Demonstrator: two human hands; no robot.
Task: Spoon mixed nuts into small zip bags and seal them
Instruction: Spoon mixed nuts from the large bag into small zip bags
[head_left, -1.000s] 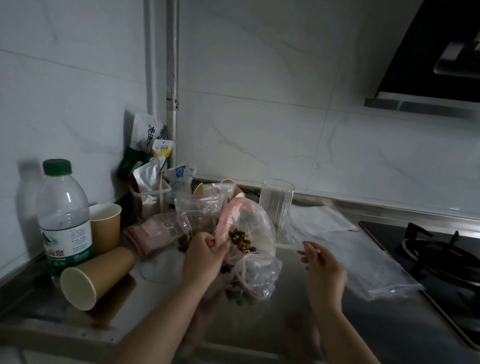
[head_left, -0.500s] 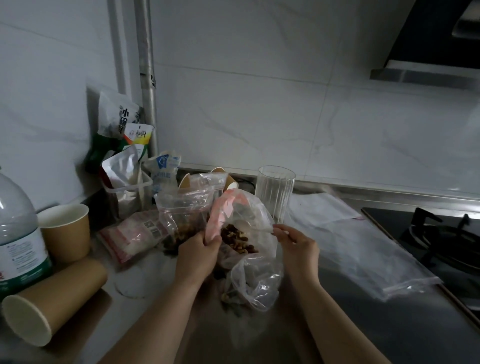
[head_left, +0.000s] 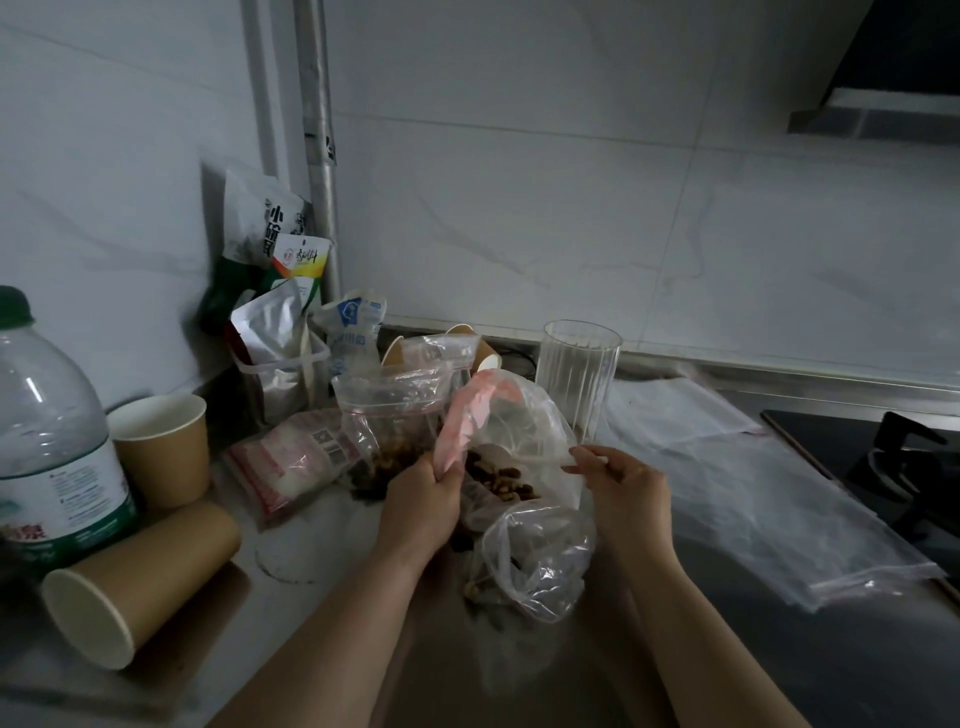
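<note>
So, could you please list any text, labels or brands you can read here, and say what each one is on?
"小": large dark character on the white snack pouch leaning in the corner; the characters beneath it are unclear.
"泉": red character on the water bottle label; the rest is too blurred.
Orange-green packet: script too blurred.
Blue-white sachet and barcoded pink-edged bag: print too small.

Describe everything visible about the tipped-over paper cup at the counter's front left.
The brown paper cup with a white inside lies on its side on the grey steel counter, open mouth towards the camera and the left, base pointing towards the back right. It looks empty and undented. It lies just in front of the clear water bottle with a green label. Neither hand touches it.
</note>
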